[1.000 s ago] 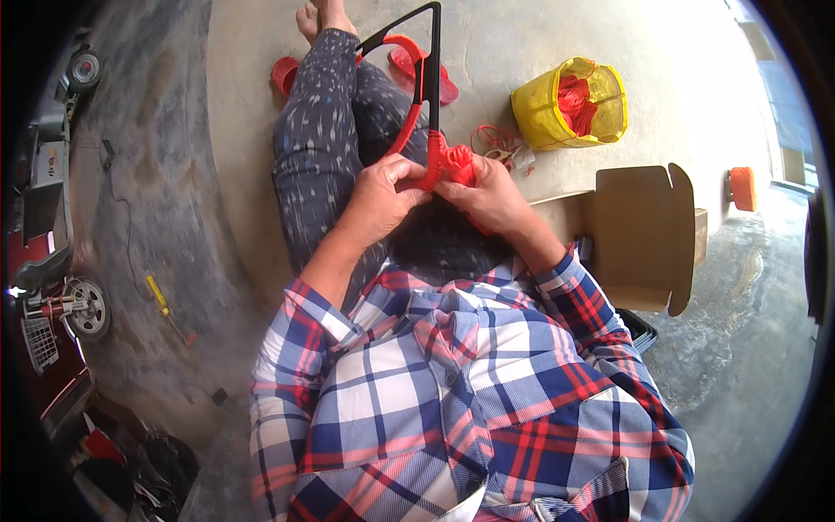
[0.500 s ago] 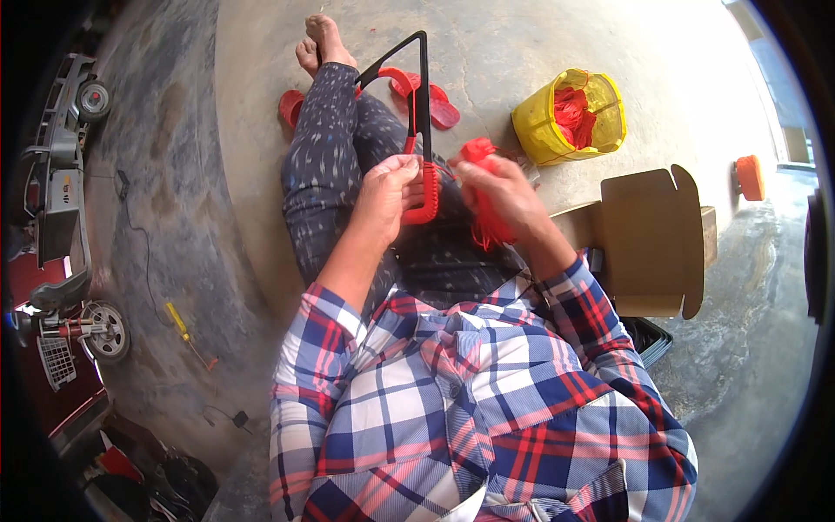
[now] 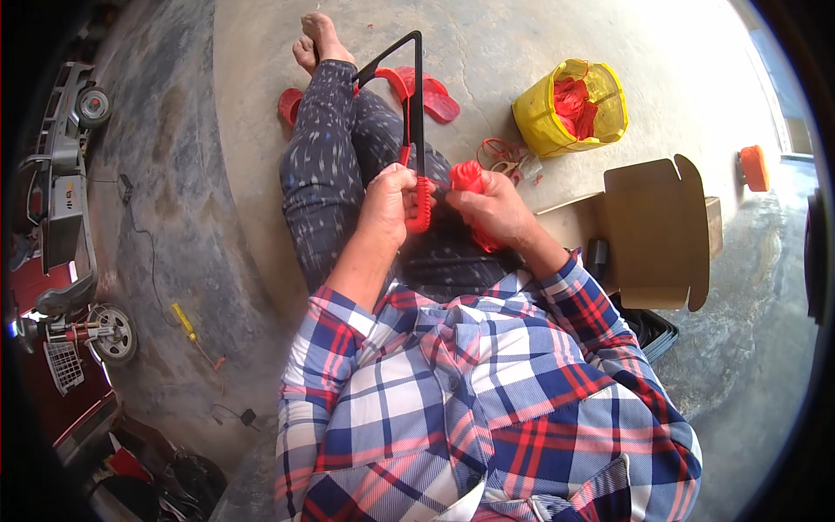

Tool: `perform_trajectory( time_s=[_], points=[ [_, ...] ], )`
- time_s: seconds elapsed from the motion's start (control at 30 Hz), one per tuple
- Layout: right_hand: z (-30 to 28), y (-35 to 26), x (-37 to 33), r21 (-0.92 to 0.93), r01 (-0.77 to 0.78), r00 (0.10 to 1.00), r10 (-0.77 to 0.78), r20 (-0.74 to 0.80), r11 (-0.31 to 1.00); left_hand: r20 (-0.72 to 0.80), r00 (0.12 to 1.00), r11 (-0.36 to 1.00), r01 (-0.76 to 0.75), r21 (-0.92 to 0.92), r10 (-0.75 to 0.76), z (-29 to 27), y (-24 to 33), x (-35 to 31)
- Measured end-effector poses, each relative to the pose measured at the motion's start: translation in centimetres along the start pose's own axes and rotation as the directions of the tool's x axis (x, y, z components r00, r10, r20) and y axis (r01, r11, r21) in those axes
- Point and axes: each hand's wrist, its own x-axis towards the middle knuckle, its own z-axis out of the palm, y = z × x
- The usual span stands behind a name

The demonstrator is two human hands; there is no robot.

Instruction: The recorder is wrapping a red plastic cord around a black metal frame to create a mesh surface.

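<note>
Both hands (image 3: 439, 204) wrap red cord (image 3: 420, 205) around black frame (image 3: 417, 96).

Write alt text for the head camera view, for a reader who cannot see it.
A person sitting on a concrete floor holds a black triangular frame with the left hand and red cord with the right hand. A yellow bucket and an open cardboard box lie nearby.

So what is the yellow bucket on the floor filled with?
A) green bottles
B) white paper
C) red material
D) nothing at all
C: the yellow bucket on the concrete floor holds bunched red material, matching the red cord wound on the black frame that the left hand grips while the right hand holds a red bundle.
</note>
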Motion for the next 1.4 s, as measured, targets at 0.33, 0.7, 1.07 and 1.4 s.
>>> perform_trajectory(
  time_s=[0.33, 0.7, 1.07, 1.4],
  points=[
    [-1.4, 1.1, -0.7, 0.080, -0.004, 1.000, 0.006, -0.017, 0.997, 0.006, 1.000, 1.000, 0.014, -0.024, -0.014, -0.4, 0.0, 0.2],
    [-0.4, -3.1, -1.3, 0.141, 0.367, 0.926, -0.348, -0.146, 0.919, 0.493, 0.577, 0.141, -0.730, 0.668, 0.652, 3.7, 1.2, -5.7],
    [-1.2, -3.7, 1.0, 0.605, 0.115, 0.972, -0.216, 0.097, 0.788, 0.269, 0.645, 0.555, -0.759, 0.341, 0.715, 0.0, 7.8, -5.5],
    [0.3, -0.6, 6.7, -0.594, 0.426, 0.905, -0.309, 0.294, 0.683, 0.483, 0.720, -0.360, -0.335, 0.871, 0.498, -1.7, 5.5, -2.3]
  ],
)
